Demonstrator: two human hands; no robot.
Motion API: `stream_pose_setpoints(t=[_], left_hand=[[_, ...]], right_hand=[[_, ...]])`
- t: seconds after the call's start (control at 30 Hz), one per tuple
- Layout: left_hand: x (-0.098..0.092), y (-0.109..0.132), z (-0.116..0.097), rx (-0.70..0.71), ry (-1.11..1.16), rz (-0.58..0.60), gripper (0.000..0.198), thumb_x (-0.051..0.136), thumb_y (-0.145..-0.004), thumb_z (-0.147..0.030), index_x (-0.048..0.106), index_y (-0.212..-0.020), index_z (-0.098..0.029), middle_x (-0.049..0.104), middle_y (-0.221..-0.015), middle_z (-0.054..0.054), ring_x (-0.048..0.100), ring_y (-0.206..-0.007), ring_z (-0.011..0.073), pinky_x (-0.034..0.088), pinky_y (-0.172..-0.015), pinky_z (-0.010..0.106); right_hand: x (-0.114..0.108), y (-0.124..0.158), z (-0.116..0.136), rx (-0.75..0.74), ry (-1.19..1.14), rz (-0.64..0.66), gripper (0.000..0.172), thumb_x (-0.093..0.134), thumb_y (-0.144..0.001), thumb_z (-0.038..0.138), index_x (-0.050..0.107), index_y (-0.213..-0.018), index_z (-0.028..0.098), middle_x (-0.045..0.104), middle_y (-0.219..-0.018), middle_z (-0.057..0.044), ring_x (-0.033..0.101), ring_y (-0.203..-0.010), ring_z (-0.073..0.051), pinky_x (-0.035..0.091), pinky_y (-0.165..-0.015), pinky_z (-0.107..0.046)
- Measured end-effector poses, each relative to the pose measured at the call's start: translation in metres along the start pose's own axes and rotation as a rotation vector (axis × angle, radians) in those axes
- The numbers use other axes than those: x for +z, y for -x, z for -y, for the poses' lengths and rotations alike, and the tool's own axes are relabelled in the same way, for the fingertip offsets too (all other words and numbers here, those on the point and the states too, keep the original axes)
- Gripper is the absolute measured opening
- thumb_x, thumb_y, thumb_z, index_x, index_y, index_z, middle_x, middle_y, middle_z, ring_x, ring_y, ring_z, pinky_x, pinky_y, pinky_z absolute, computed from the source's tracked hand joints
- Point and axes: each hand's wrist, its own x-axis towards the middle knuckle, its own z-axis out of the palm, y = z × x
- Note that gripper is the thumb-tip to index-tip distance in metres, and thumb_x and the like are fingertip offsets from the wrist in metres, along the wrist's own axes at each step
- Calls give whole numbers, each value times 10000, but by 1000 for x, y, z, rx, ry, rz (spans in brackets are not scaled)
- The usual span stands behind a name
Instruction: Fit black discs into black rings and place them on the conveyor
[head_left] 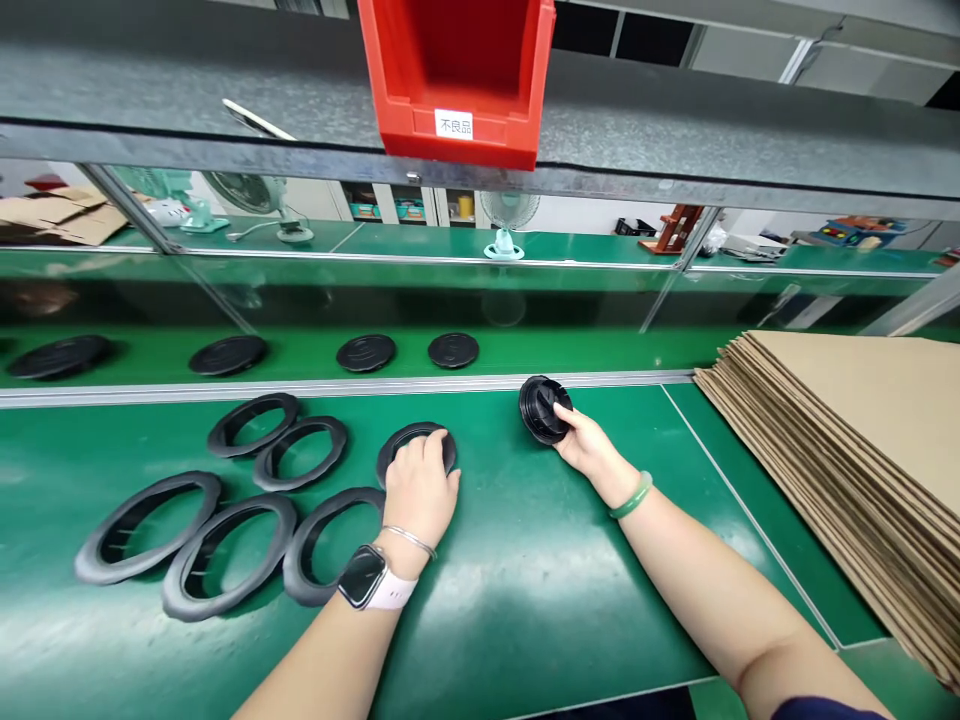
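My left hand (421,485) reaches over a black ring (396,441) on the green table, its fingers curled onto the ring's right part. My right hand (587,445) holds a round black ridged part (544,409) by its right edge, thumb on its face, just above the table. Several more black rings lie to the left of my left hand, among them a large one (229,557) and a smaller one (255,425). Beyond the metal rail, black discs (453,350) rest spaced apart on a green strip.
A tall stack of cardboard sheets (862,420) stands on the right. Overhead, a grey shelf (675,130) carries a red bin (461,130) with a white label. Small fans (504,225) stand on a farther green bench.
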Motion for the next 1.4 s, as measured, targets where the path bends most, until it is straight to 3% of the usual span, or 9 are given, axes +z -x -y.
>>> stream_pose_setpoints(t=[0.2,0.4,0.53,0.63,0.7,0.93,1.13,1.27,1.4], left_hand=[[11,12,-20,128,383,255,517,579,-847,-195,565,-1362,-239,729,-1092,87,677,-1017,252,502,-989,410],[12,13,-29,-311,1177,539,263,718,-816,-383,739,-985,-183,764,-890,64,705,-868,215,549,-874,350],[15,-3,-16,-606,1427,506,285,731,-830,-377,732,-1017,-161,736,-830,45,712,-832,185,570,-829,311],[18,-8,-12,-663,1463,501,362,712,-854,-364,696,-1156,-164,746,-887,60,724,-874,195,575,-858,323],[20,-8,-11,-652,1456,515,366,688,-874,-374,689,-1172,-162,748,-894,65,729,-862,195,580,-838,316],[22,-6,-12,-626,1436,525,374,664,-892,-392,674,-1187,-162,747,-895,61,728,-843,182,577,-817,297],[21,-5,-14,-556,1397,538,451,705,-856,-421,636,-1233,-184,739,-901,36,717,-836,175,576,-824,303],[23,-5,-13,-528,1376,535,480,735,-825,-437,640,-1220,-181,735,-860,23,711,-801,168,576,-799,287],[25,-6,-12,-520,1345,533,475,736,-819,-457,654,-1191,-172,746,-861,35,706,-774,161,573,-762,272]], right_hand=[[-5,-5,-3,-36,18,20,300,617,-832,306,644,-1103,179,721,-1163,-90,658,-1140,-256,497,-1059,-482],[-4,-48,21,-318,531,-43,369,516,-890,402,604,-1148,152,689,-1199,-160,645,-1150,-296,522,-980,-553],[-15,-88,57,-501,773,-155,446,612,-857,299,567,-1295,228,509,-1470,-71,352,-1444,-232,237,-1213,-495],[-31,-101,68,-537,985,-173,467,691,-788,207,636,-1252,212,453,-1519,-67,153,-1518,-239,-13,-1244,-476],[-40,-102,66,-540,1093,-187,478,679,-807,211,628,-1281,182,414,-1543,-93,100,-1528,-251,-59,-1234,-490],[-50,-68,42,-540,1277,-140,498,629,-890,330,591,-1352,148,499,-1473,-139,268,-1484,-263,158,-1236,-459],[-24,-10,12,-495,1236,11,371,535,-957,440,694,-1209,219,678,-1266,-82,542,-1299,-245,312,-1172,-459],[-2,22,-10,-368,976,198,478,541,-950,487,618,-1316,190,744,-1063,-64,677,-1028,-200,495,-968,-359],[6,28,-19,-292,849,223,462,688,-845,491,687,-1172,165,706,-811,-24,641,-761,-165,495,-777,-309]])
